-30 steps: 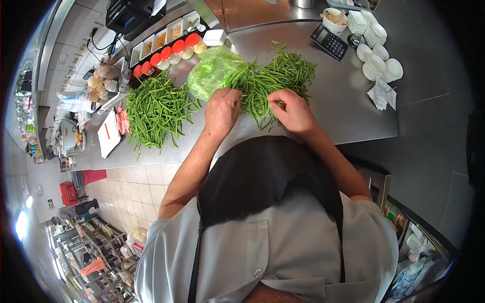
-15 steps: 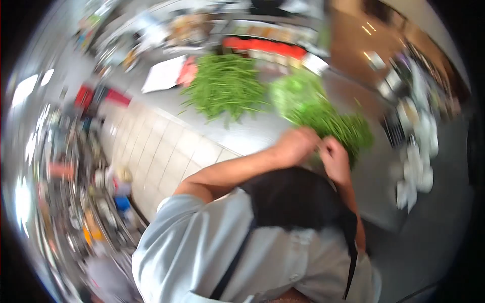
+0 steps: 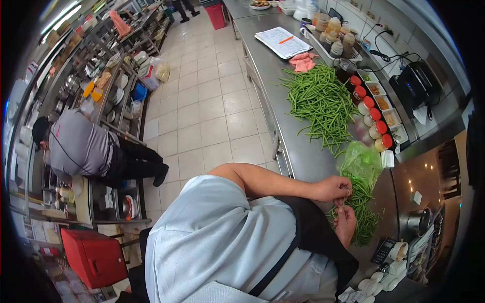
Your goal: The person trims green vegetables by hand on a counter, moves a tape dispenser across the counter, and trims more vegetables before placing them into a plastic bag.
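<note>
My left hand (image 3: 333,189) is closed in a pinch over the near pile of green beans (image 3: 366,224), on something too small to make out. Just below it, my right hand (image 3: 345,223) pinches too, its fingertips close to the left ones; what lies between them is hidden. A green plastic bag (image 3: 359,160) rests against this pile. Farther along the steel counter (image 3: 260,60) spreads a larger pile of green beans (image 3: 321,103). A pink cloth (image 3: 303,61) and a notepad (image 3: 278,40) with an orange pen lie beyond it.
Jars with red lids (image 3: 375,114) line the counter beside a black machine (image 3: 417,83). A calculator (image 3: 385,250) and white dishes (image 3: 371,285) are near the right hand. Across the tiled floor (image 3: 202,121), a person (image 3: 83,141) bends at shelves by a red box (image 3: 96,257).
The head view has swung left, so the counter now runs down the right side and the aisle and the other person show. Both hands have come closer together over the near pile.
</note>
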The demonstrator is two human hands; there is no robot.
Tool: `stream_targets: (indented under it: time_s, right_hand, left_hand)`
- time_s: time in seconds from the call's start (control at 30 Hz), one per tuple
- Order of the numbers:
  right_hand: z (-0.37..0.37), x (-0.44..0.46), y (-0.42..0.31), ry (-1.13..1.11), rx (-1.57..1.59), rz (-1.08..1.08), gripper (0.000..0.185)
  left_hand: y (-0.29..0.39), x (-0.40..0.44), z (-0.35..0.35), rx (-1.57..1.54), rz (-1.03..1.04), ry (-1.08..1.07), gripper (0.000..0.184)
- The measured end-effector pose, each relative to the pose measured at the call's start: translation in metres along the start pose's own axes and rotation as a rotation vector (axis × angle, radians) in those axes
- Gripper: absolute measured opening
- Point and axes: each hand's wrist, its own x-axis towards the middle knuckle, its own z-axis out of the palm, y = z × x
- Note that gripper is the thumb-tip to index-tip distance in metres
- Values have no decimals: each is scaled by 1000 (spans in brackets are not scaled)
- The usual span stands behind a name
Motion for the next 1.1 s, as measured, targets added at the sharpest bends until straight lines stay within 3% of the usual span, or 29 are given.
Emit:
stream_targets:
  time_s: [0.2,0.3,0.4,0.5,0.6,0.7,0.8,1.0,1.1]
  right_hand:
    - [1,-7,-13,26,-3,70,20]
    - [-3,2,4,102,-115,-62,23]
    - [-33,30,28,334,29,-4,25]
    - [-36,40,-7,465,-361,-165,22]
    - [-48,70,17,503,-558,-396,26]
    - [-53,73,44,526,-1120,-263,30]
    - [-42,55,9,359,-1041,-34,32]
    - [-64,35,35,308,-728,-35,31]
    - [-72,17,30,304,-841,-265,32]
  left_hand:
    - [-4,7,-2,-30,-11,-4,10]
    - [0,4,2,-70,-18,-92,10]
    - [-7,5,5,13,34,-228,11]
    - [-9,6,7,122,89,-286,12]
    - [-6,6,3,288,112,-199,13]
    - [-16,7,-3,315,24,-114,14]
    - [-13,4,-7,309,-50,-108,14]
    - [-18,11,-2,240,-75,-84,13]
    - [-4,11,6,233,-107,-69,13]
